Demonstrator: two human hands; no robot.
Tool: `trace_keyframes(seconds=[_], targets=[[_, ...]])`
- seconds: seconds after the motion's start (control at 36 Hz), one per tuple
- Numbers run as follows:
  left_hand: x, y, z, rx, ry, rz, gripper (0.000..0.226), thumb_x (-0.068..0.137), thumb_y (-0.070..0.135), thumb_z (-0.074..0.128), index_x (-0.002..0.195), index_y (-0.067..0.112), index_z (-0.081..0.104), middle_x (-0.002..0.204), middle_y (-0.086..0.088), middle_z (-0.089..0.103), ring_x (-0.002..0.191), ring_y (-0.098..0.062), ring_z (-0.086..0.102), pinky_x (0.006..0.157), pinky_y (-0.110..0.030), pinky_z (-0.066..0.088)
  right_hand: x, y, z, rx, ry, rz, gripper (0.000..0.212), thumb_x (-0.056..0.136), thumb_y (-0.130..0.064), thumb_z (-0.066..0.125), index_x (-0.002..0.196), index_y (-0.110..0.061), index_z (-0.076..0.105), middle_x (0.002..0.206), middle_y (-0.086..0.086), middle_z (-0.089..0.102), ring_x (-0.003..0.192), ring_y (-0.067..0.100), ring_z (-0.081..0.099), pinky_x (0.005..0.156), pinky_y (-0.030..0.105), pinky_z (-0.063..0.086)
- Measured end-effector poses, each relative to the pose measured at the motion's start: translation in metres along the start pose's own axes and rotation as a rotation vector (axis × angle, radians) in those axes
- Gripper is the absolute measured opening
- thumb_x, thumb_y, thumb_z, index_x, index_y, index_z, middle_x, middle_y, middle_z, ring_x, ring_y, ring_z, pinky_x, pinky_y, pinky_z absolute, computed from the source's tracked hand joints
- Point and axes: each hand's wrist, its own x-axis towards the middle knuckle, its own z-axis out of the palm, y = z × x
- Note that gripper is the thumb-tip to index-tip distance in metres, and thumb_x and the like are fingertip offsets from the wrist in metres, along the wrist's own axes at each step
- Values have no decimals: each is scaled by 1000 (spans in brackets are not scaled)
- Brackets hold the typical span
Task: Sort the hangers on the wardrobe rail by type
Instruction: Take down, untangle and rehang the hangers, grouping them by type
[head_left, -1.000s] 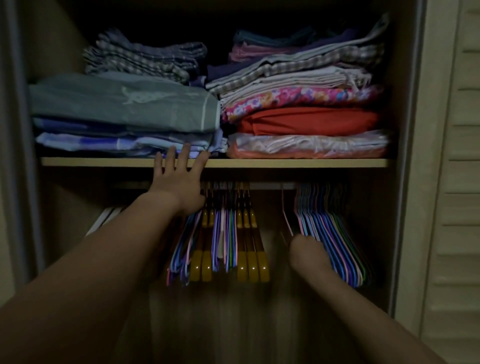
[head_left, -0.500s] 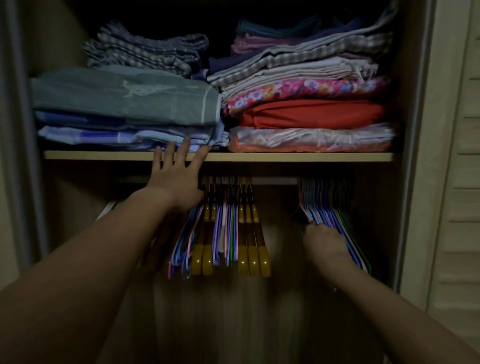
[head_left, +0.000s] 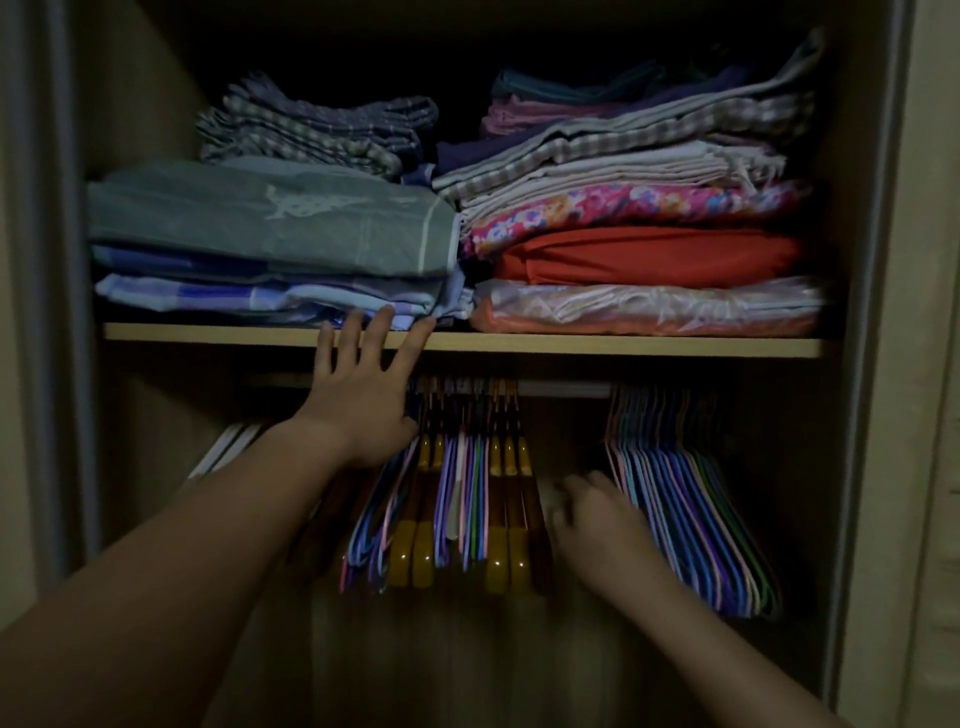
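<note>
A pale rail (head_left: 563, 388) runs under the shelf. On its middle hangs a mixed bunch: brown-and-yellow wooden hangers (head_left: 506, 525) with thin coloured wire hangers (head_left: 470, 499) between them. Farther right hangs a separate bunch of only thin coloured hangers (head_left: 691, 514). My left hand (head_left: 358, 410) has its fingers spread against the shelf edge, its thumb side beside the mixed bunch's hooks. My right hand (head_left: 597, 519) is blurred in the gap between the two bunches, fingers loose, with nothing seen in it.
The wooden shelf (head_left: 649, 347) above the rail carries two stacks of folded fabric (head_left: 644, 254). A few white hangers (head_left: 228, 447) show at the far left of the rail. The wardrobe's side walls close in left and right; a louvred door stands at the right.
My right hand has left the right bunch of thin hangers and moved left and down into the gap beside the wooden hangers. My left hand has stayed on the shelf edge.
</note>
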Motion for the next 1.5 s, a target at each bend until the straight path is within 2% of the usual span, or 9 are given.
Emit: trace_keyframes(seconds=[0.19,0.31,0.53,0.67,0.81,0.92,1.11,1.33,1.5], targets=[[0,-1,-3,-3,-20,2,112,84,51,63,148,44,-29,163,-6,-25,149,-36,-24,119,-56,-14,12,13,52,471,-234,345,68,101,-48,45,155,-12,25,154,11,37,139,29,40,112,41,37],[1,1,-3,12,-19,-11,113,85,51,63,146,44,-32,163,-6,-26,148,-37,-25,120,-57,-13,16,18,74,748,-255,493,49,100,-49,47,139,-19,47,112,-4,62,101,15,61,89,34,52],[1,1,0,16,-11,-9,114,84,51,62,145,43,-34,163,-7,-27,148,-37,-26,120,-57,-12,15,20,82,781,-58,494,12,94,-26,64,86,-17,63,85,7,69,72,11,63,59,23,46],[2,0,1,11,-15,-10,114,84,51,63,144,44,-34,162,-7,-28,148,-37,-27,119,-58,-14,12,14,61,685,67,514,56,96,-30,58,147,-22,37,134,3,56,121,26,55,100,42,45],[1,2,0,20,-24,-20,115,84,51,62,144,42,-35,161,-8,-29,147,-38,-28,119,-59,-14,25,2,34,346,240,236,33,102,-30,42,134,-27,48,102,-6,55,86,11,58,77,38,54],[2,4,-3,33,-62,-33,115,84,53,62,145,41,-35,161,-9,-31,147,-38,-29,119,-59,-14,59,-8,24,183,211,173,29,104,-34,38,127,-22,51,99,-2,44,76,11,45,61,30,36],[2,4,-7,37,-103,-38,114,85,55,61,146,41,-35,161,-9,-31,147,-38,-30,118,-57,-15,75,8,25,147,98,329,31,102,-35,38,120,-16,55,112,12,58,88,24,52,69,34,37],[4,6,-6,46,-84,-49,121,80,57,68,149,40,-30,163,-12,-26,149,-38,-23,120,-58,-10,-53,47,39,310,-177,451,27,96,-47,56,108,-23,60,95,-1,61,85,15,58,68,29,44],[-21,12,-2,-87,-15,-10,110,86,44,70,156,36,-15,165,-14,-19,151,-36,-19,124,-50,-5,-157,84,68,546,-299,637,8,87,-23,72,90,-21,65,87,3,66,77,18,59,64,29,49]])
